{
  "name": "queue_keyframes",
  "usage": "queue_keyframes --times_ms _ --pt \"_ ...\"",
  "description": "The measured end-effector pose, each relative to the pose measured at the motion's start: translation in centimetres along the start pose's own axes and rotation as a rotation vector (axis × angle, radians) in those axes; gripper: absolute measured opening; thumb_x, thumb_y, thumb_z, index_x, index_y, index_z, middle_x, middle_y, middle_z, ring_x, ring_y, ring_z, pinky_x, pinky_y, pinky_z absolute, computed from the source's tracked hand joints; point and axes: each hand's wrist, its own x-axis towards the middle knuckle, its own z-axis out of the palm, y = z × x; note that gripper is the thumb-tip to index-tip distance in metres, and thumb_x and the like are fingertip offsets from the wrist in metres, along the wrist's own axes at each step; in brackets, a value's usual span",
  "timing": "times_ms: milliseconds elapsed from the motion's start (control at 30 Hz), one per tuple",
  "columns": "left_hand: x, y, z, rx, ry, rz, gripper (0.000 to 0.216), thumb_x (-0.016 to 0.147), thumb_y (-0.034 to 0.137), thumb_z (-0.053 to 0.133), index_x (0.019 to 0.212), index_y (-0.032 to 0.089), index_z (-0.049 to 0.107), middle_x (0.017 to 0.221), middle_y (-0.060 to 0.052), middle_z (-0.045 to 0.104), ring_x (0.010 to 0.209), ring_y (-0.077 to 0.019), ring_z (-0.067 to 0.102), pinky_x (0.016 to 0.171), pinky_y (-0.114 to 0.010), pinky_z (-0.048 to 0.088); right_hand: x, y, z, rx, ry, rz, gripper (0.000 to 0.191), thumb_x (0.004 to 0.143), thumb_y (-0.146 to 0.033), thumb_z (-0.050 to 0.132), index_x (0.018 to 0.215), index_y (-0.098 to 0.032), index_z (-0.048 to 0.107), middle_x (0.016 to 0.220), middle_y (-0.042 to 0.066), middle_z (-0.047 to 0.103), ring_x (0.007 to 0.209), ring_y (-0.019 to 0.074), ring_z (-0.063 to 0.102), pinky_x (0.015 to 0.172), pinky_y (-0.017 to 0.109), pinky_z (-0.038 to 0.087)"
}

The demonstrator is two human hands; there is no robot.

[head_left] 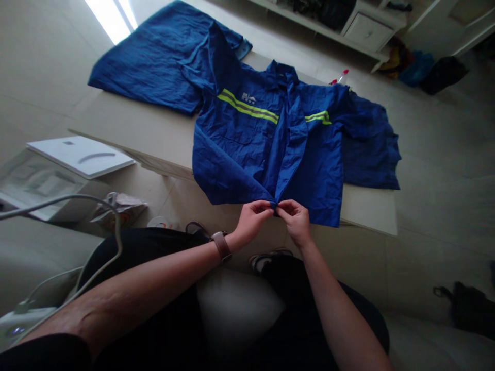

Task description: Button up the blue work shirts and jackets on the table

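Note:
A blue work jacket with yellow-green reflective stripes lies front-up on a low beige table, its hem hanging over the near edge. My left hand and my right hand meet at the bottom of the jacket's front opening. Both pinch the hem there, fingers closed on the fabric, thumbs nearly touching. A brown watch strap circles my left wrist. The jacket's sleeves spread out to the far left and to the right.
A white flat box sits on a clear container at the left, with a white cable looping before it. White shelving and dark bags stand at the back. A black bag lies at the right.

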Motion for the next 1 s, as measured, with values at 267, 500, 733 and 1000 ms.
queue_keyframes --times_ms 267,500,733,1000 --pt "-0.6 -0.9 0.4 -0.113 -0.031 -0.023 0.022 0.063 0.024 0.081 0.082 0.016 0.073 0.080 -0.002 0.073 0.074 -0.0143 0.065 0.077 -0.029 0.052 -0.6 -0.3 0.6 -0.063 0.067 -0.048 0.022 0.074 -0.041 0.078 0.078 -0.021 0.069 0.073 0.001 0.070 0.066 0.0166 0.063 0.064 0.029 0.052" --pt "-1.1 -1.9 0.2 -0.285 0.044 -0.241 0.037 0.067 0.044 0.085 0.086 0.017 0.067 0.084 -0.003 0.071 0.070 -0.0126 0.066 0.064 -0.024 0.049 -1.1 -0.9 0.3 -0.217 -0.030 -0.174 0.009 0.079 -0.029 0.070 0.075 -0.022 0.066 0.070 -0.001 0.067 0.064 0.0160 0.061 0.065 0.030 0.050" --pt "-1.0 -1.3 0.1 -0.274 0.214 -0.224 0.044 0.055 0.039 0.090 0.072 0.018 0.056 0.072 -0.001 0.067 0.072 -0.0148 0.067 0.065 -0.025 0.048 -1.9 -1.7 0.2 -0.311 0.033 -0.300 0.008 0.082 -0.027 0.068 0.075 -0.024 0.064 0.072 -0.001 0.066 0.067 0.0169 0.060 0.067 0.031 0.049" --pt "-3.3 -2.5 -0.3 -0.160 0.327 -0.194 0.048 0.060 0.039 0.088 0.071 0.020 0.045 0.065 0.004 0.059 0.065 -0.0131 0.064 0.058 -0.022 0.046 -0.2 -1.1 1.2 -0.340 0.095 -0.186 0.027 0.084 -0.043 0.070 0.101 -0.024 0.061 0.084 0.002 0.068 0.077 0.0186 0.064 0.070 0.031 0.052"
